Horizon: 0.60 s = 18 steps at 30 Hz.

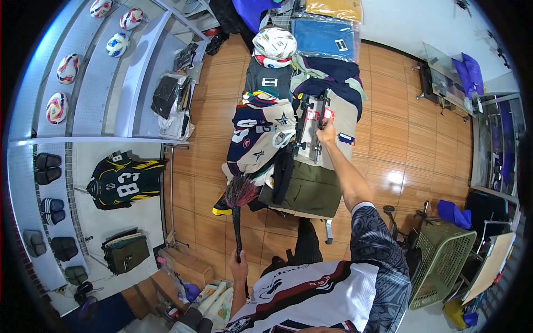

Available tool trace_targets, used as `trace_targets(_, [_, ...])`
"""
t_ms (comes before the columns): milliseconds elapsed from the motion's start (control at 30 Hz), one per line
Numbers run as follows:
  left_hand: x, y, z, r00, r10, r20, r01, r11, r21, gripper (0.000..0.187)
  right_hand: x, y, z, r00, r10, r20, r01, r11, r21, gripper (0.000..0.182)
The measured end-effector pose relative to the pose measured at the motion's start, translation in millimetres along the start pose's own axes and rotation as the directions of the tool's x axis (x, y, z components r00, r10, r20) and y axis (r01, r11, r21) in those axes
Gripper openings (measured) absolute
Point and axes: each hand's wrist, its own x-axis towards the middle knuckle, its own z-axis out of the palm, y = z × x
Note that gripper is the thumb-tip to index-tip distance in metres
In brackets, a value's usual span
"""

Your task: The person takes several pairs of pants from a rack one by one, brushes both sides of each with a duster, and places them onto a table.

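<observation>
My left hand (239, 267) is wrapped round the black handle of a duster (237, 216). Its dark, reddish bristles (242, 191) rest against the near left edge of the clothes pile. On the right, my arm reaches forward over the table, and my right hand (326, 133) is closed at a flat, pale item (309, 129) with dark clip-like ends and red-and-white labels. That item lies on beige folded cloth (345, 119). To its left are navy and cream jerseys (256, 133); nearer me lies an olive garment (307, 188).
A white patterned ball (275, 44) and bagged blue clothing (322, 40) stand at the far end. Shelves of balls (68, 69) and slides (48, 168) line the left wall beside a hanging jersey (127, 182). A green plastic basket (444, 261) is at right.
</observation>
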Motion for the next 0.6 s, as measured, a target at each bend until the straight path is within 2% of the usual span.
trace_targets(67, [-2,2,4,0.999,-0.017,-0.03,0.017,1.0,-0.019,0.026,1,11,22,1.0,0.021,-0.01,-0.021,0.999,0.031,0.042])
trace_targets(167, [-3,4,6,0.999,-0.042,-0.013,0.042,0.999,-0.014,0.027,3,16,39,0.995,-0.04,-0.097,0.037,0.999,-0.025,0.041])
trace_targets(500, [2,11,16,0.998,-0.059,0.039,0.059,0.998,0.001,0.026,-17,1,28,0.983,-0.142,-0.113,0.146,0.989,0.026,0.039])
trace_targets(533, [4,9,17,0.997,-0.063,0.045,0.063,0.998,0.003,0.026,-18,-7,28,0.999,-0.031,-0.034,0.035,0.995,0.096,0.044])
trace_targets(600, [5,6,17,0.997,-0.055,0.046,0.055,0.998,0.011,0.025,-21,-14,29,0.997,-0.064,-0.039,0.067,0.995,0.078,0.044])
